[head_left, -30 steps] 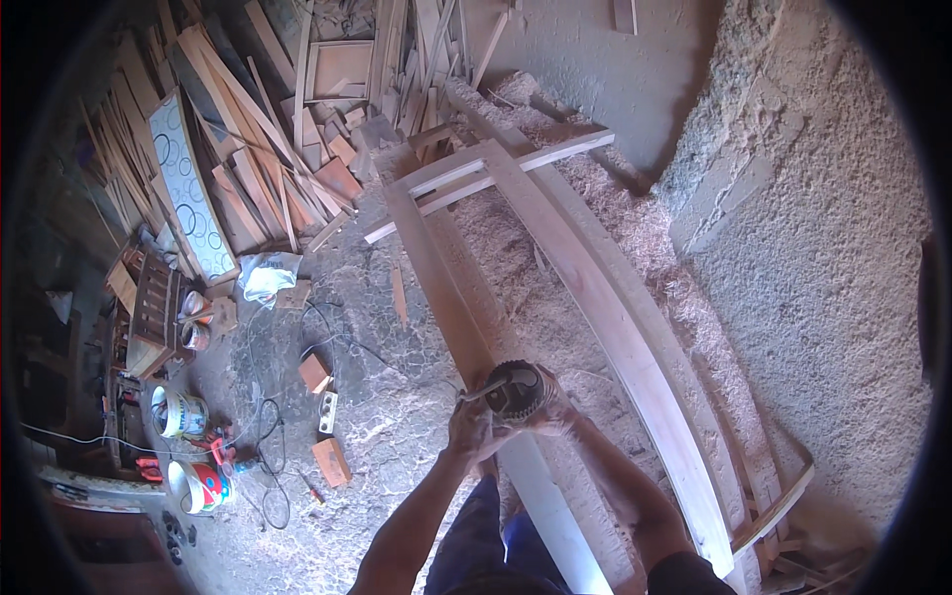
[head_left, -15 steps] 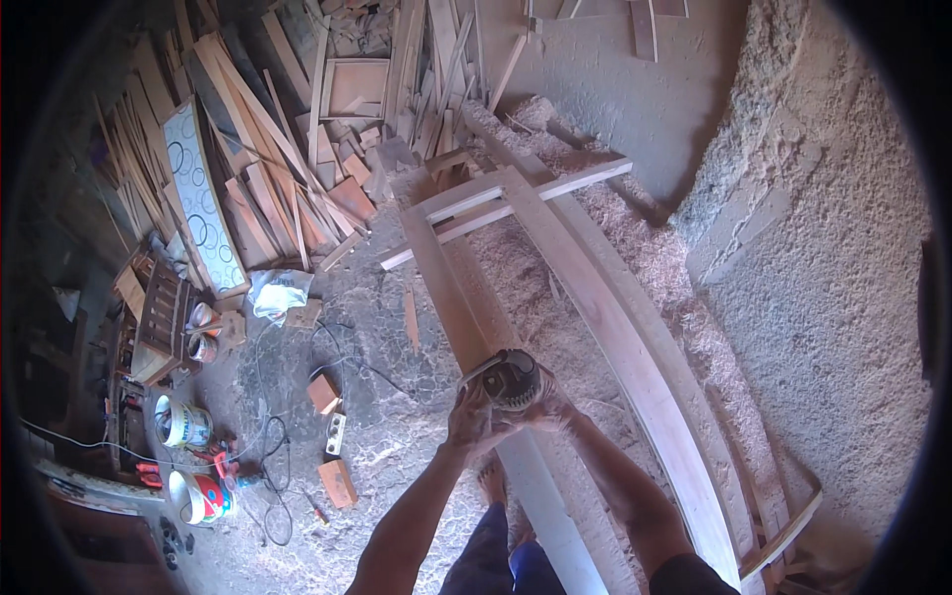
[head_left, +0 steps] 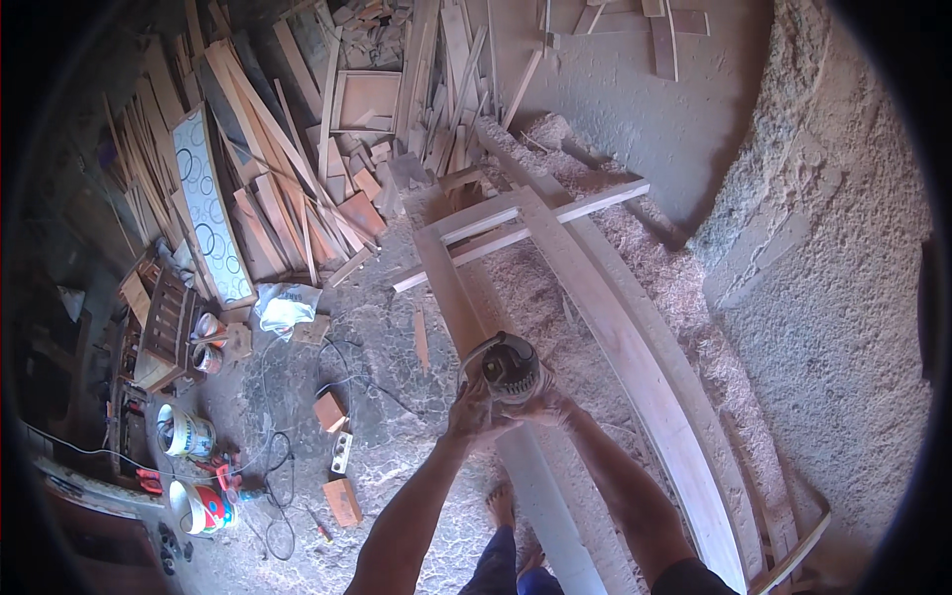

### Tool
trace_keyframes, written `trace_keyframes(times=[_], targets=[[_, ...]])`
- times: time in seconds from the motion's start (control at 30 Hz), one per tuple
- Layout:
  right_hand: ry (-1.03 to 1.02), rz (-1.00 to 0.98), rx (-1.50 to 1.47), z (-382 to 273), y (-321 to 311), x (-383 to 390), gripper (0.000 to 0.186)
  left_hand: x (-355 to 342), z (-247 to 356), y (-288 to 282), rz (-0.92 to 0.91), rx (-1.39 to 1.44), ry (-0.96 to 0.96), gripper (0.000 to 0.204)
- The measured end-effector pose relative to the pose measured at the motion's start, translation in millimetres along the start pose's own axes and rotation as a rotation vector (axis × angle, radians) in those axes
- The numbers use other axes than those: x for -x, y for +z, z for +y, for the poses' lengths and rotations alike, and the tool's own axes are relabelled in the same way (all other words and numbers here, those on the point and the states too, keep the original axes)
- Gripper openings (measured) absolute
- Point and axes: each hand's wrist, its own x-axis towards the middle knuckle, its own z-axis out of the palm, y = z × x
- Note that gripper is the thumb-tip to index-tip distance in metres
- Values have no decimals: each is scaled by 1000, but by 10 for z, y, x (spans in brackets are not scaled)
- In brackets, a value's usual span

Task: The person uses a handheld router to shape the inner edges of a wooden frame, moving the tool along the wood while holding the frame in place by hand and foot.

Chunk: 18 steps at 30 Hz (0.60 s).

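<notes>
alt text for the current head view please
Left hand and right hand grip a dark power tool over a long wooden board. Pale shavings lie around; scrap timber fills upper left, buckets lower left.

A woodworking workshop is indicated by planks (head_left: 260,114) heaped far left, shavings (head_left: 686,297) strewn at right, and a power tool (head_left: 510,367) held over a board (head_left: 543,501).

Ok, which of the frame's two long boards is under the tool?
The left board, running beneath the tool; the right board, nearer the wall, has no tool over it.
</notes>
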Motion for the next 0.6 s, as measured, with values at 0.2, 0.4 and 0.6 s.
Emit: trace_keyframes(times=[0.2,0.4,0.6], targets=[[77,-84,138,336,47,-330,95,-235,-211,-51,-137,-3,-55,105],[138,-152,40,185,-45,-589,95,-438,-318,-96,-75,32,-88,89],[204,-200,-31,356,25,-925,107,-642,-593,-141,-68,64,-114,92]])
